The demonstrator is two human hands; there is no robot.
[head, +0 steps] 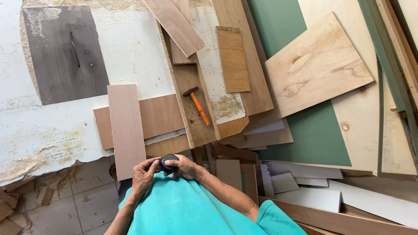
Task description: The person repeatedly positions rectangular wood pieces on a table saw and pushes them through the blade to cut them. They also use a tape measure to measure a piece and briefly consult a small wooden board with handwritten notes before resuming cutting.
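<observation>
Two hands on one thing: I see the left hand (144,170) and right hand (185,166) both closed around a small round black object (168,162), held just off the desk's (52,126) near edge. Pink board (126,129) overhangs that edge beside them. Orange-handled hammer (197,104) lies further in, well apart.

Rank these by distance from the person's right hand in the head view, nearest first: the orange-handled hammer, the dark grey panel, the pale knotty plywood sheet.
Measured from the right hand, which shares a round black object with the left hand:
1. Orange-handled hammer, just above it on the slotted board.
2. Pale knotty plywood sheet, up and to the right.
3. Dark grey panel, far upper left on the white table.
</observation>
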